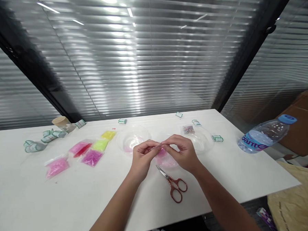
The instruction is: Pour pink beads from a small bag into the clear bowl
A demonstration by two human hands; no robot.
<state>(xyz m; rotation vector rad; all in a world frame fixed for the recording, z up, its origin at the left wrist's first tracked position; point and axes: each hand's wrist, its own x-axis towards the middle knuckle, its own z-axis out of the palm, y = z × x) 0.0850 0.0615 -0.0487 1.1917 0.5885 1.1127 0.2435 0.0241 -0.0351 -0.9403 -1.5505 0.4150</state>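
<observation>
Something very small is pinched between the two hands where their fingertips meet, too fine to make out from here; it sits just above a clear dish of pink beads (164,159) on the white worktop (70,202). The left hand (143,157) has its fingers curled in, thumb and forefinger pressed together at the meeting point. The right hand (182,151) mirrors it, fingers bent and closed in a pinch against the left ones. What exactly they grip I cannot tell.

Just in front of the hands, toward the person, lie red-handled scissors (174,185), blades pointing up toward the pink dish. Behind the left hand stands an empty-looking clear bowl (132,139); behind the right, another clear bowl (200,140) with a small bag of mixed beads (188,129) at its far edge.

Off to the left are bags of pink beads (56,166), more pink and red ones (80,148), and yellow-green ones (103,140). Small green-and-white spools (33,146) lie scattered along the far edge. A water bottle (266,134) lies on its side at the right end of the worktop, well apart from the hands.
</observation>
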